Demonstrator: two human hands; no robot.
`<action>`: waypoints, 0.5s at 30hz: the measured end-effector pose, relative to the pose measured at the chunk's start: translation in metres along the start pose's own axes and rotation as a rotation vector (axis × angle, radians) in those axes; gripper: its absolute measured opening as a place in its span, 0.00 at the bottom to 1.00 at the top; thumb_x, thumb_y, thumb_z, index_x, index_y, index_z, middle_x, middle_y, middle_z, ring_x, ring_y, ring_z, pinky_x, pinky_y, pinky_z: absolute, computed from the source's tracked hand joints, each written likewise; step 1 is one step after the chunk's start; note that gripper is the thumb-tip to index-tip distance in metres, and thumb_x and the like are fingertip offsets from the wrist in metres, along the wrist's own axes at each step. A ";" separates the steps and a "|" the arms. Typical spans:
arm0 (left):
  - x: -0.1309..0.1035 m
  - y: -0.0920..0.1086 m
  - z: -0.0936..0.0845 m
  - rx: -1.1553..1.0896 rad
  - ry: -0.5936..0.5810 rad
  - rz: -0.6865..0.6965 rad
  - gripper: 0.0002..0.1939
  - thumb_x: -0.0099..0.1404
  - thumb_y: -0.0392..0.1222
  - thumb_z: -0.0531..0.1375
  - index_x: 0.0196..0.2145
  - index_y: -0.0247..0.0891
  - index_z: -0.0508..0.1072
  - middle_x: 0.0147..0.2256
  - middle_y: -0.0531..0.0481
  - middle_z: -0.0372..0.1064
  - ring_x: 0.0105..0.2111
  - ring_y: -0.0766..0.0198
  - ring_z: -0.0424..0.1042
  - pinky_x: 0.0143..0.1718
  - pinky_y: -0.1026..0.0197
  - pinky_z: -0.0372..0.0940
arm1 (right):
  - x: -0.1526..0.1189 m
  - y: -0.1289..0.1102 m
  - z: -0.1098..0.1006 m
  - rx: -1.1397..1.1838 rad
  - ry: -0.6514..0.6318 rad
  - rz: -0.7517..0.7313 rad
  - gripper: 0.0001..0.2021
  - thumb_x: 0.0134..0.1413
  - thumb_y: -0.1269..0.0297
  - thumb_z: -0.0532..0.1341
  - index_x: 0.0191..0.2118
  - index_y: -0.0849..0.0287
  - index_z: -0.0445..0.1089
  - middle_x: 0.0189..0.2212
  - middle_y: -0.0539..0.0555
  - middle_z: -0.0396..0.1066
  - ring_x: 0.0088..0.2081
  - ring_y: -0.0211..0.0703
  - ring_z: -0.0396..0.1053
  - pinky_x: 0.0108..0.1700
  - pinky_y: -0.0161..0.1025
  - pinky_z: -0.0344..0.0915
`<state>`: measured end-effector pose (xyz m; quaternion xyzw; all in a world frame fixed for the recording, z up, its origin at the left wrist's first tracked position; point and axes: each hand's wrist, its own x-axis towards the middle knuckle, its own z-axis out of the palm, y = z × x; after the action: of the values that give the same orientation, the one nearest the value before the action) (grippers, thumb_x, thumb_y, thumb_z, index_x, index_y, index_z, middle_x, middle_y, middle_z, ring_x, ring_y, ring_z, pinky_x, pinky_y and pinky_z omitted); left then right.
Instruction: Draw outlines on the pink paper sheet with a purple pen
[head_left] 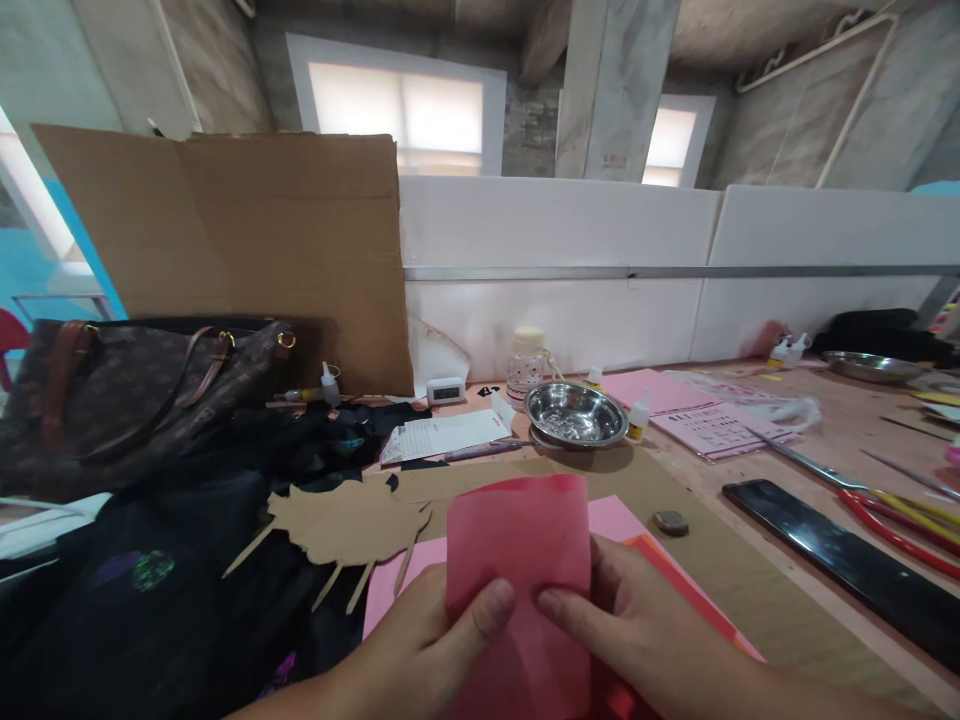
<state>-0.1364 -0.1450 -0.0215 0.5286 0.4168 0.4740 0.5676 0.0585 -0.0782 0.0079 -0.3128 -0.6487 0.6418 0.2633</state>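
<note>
— Where's the red sheet just now?
— Low in the middle of the view, standing up off the table between both hands; the left hand has its thumb pressed flat on the front of it, fingers curled behind, and the right hand pinches it the same way from the other side, thumb tip almost meeting the left one
— Folded yet?
— It looks bent or doubled at the hands, with the top edge curling free; I'd judge the fold only begun, no sharp crease showing, and no glue on it that I can see
— What's under it?
— A pink sheet lying flat on brown card, with an orange-edged sheet beside the right hand; a cut-out cardboard shape lies just left
— Further out?
— A steel bowl behind, small glue bottles near it, a black ruler and red-handled pliers to the right, a brown handbag far left
</note>
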 end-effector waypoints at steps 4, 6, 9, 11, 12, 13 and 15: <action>-0.001 -0.002 -0.001 0.014 0.012 -0.004 0.37 0.66 0.76 0.61 0.52 0.41 0.83 0.45 0.43 0.83 0.46 0.46 0.79 0.50 0.49 0.74 | -0.001 0.000 -0.001 -0.013 0.015 0.003 0.29 0.53 0.40 0.74 0.49 0.60 0.78 0.44 0.62 0.82 0.50 0.59 0.80 0.51 0.48 0.78; -0.001 -0.002 -0.001 0.022 0.020 -0.004 0.38 0.66 0.77 0.61 0.52 0.41 0.83 0.44 0.43 0.83 0.46 0.46 0.80 0.49 0.49 0.74 | -0.001 0.001 0.000 0.008 0.002 -0.006 0.29 0.53 0.40 0.74 0.49 0.60 0.78 0.45 0.63 0.82 0.51 0.59 0.80 0.52 0.48 0.78; 0.000 0.000 -0.001 0.039 0.025 -0.005 0.37 0.66 0.77 0.61 0.51 0.40 0.83 0.43 0.44 0.83 0.43 0.48 0.80 0.46 0.52 0.75 | 0.001 0.001 0.000 0.040 -0.014 -0.013 0.31 0.53 0.38 0.74 0.50 0.60 0.78 0.47 0.64 0.82 0.51 0.60 0.80 0.53 0.49 0.78; 0.002 0.005 -0.002 0.051 0.028 -0.004 0.37 0.66 0.77 0.61 0.48 0.39 0.84 0.40 0.44 0.83 0.39 0.50 0.81 0.44 0.53 0.75 | 0.001 0.002 -0.001 0.035 -0.007 -0.004 0.31 0.53 0.38 0.74 0.51 0.60 0.78 0.46 0.64 0.82 0.50 0.60 0.81 0.52 0.49 0.78; 0.002 0.008 -0.003 0.059 0.033 0.000 0.37 0.66 0.77 0.61 0.47 0.38 0.84 0.39 0.44 0.83 0.38 0.50 0.81 0.43 0.53 0.75 | 0.001 0.002 -0.001 0.028 -0.001 0.002 0.31 0.53 0.38 0.74 0.51 0.60 0.78 0.45 0.64 0.83 0.50 0.60 0.81 0.51 0.49 0.79; 0.003 0.011 -0.004 0.069 0.043 0.008 0.37 0.66 0.77 0.61 0.46 0.38 0.84 0.39 0.44 0.83 0.39 0.50 0.80 0.44 0.53 0.76 | 0.001 0.002 -0.002 0.020 0.004 0.008 0.31 0.53 0.38 0.74 0.51 0.60 0.78 0.45 0.64 0.83 0.49 0.60 0.81 0.49 0.49 0.79; 0.002 0.016 -0.006 0.091 0.079 0.031 0.36 0.66 0.76 0.62 0.46 0.37 0.83 0.42 0.43 0.83 0.42 0.49 0.80 0.48 0.53 0.75 | 0.000 0.003 -0.003 0.012 0.011 0.009 0.30 0.54 0.39 0.74 0.51 0.60 0.78 0.44 0.64 0.83 0.49 0.60 0.81 0.48 0.48 0.79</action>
<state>-0.1434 -0.1418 -0.0056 0.5413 0.4518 0.4837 0.5186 0.0604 -0.0761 0.0049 -0.3177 -0.6420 0.6451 0.2661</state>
